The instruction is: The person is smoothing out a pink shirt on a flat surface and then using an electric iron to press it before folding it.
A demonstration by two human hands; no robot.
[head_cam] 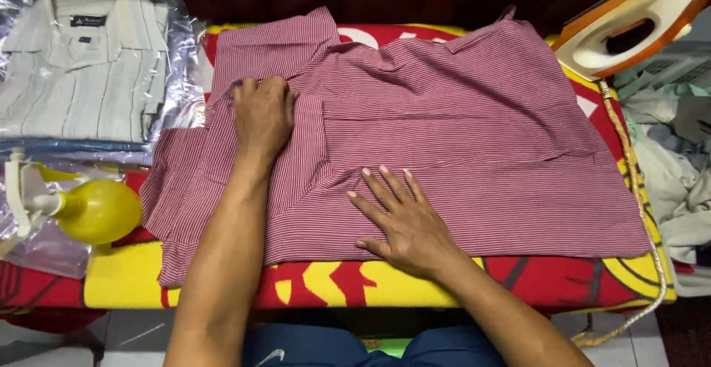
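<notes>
A: The red-and-white striped shirt point(444, 130) is lying spread over the ironing board point(415, 282), covering most of its red-and-yellow printed cover. It's partly folded, with one sleeve hanging off the near left edge.

B: Handling?

A: Judging by the drape and creases, it's thin woven cotton: light, limp, no stiffness. It's likely sliding easily on the cover and bunching under any sideways push. Not fragile. The best holds look like folded edges, seams, the collar area or the sleeve hem; pinching mid-panel would just be pulling up a tent.

B: Hands?

A: The left hand point(263, 115) is curled knuckles-up on the upper left part, its grip closing on a bunch of cloth near the collar. The right hand point(404, 219) is lying flat, fingers spread, pressing the lower front panel, gripping nothing.

B: Surroundings?

A: An orange-and-white iron point(637, 22) is standing at the board's far right, cord point(637, 197) trailing down the right edge. A yellow spray bottle point(92, 208) is sitting at the left, just beside the hanging sleeve. A folded pale striped shirt in a clear plastic bag point(81, 63) is lying far left. Loose laundry point(678, 159) is piling up on the right.
</notes>
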